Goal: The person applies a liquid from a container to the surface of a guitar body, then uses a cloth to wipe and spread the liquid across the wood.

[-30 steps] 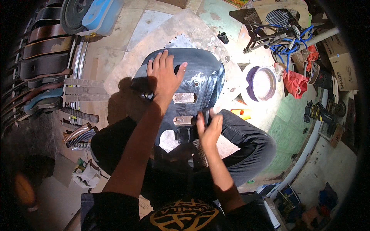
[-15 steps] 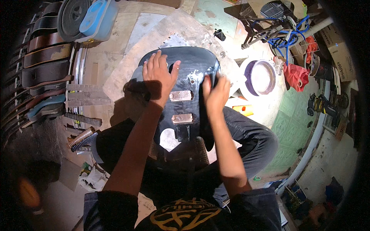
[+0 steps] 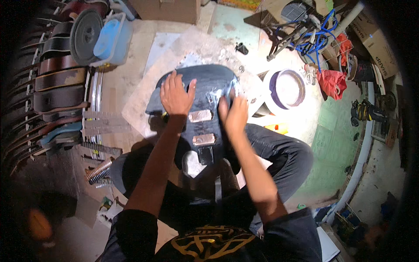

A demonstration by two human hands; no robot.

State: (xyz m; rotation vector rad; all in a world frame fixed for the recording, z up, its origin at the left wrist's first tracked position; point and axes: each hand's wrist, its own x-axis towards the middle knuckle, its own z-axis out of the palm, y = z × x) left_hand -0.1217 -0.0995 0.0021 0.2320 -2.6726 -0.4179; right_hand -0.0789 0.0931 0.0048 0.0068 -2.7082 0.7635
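A dark blue-black electric guitar body (image 3: 209,83) lies face up across my lap, with two pale pickup cavities (image 3: 200,116) in its middle. My left hand (image 3: 175,94) rests flat on its upper left part, fingers spread. My right hand (image 3: 233,112) presses on the right side of the body, fingers together; it is blurred, and I cannot tell whether a small pad or paper lies under it. Pale dusty smears (image 3: 218,92) show on the surface next to the right hand.
A round white basin with a purple rim (image 3: 286,88) stands on the floor to the right, next to a red cloth (image 3: 331,83). Guitar bodies (image 3: 56,78) are stacked along the left. A blue tub (image 3: 111,39) and a cardboard box (image 3: 168,9) sit at the back.
My right hand has moved from the lower middle of the guitar body up to its right side. My left hand has stayed flat on the upper left.
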